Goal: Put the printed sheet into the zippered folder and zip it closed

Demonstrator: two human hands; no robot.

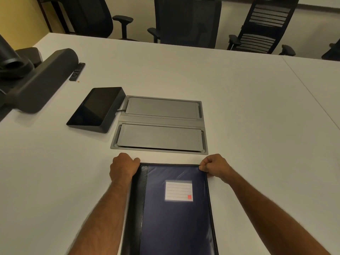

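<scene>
The closed blue zippered folder (176,208) lies flat on the near edge of the white table (239,107), its far-left corner gripped by the left hand (124,169) and its far-right corner pinched by the right hand (214,166)

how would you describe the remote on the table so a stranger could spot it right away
Start at the white table's far left, where a long dark rounded bar lies. The remote lies just right of it: a thin, flat black stick with buttons, far smaller than the tablet-like screen nearer the person.
</scene>
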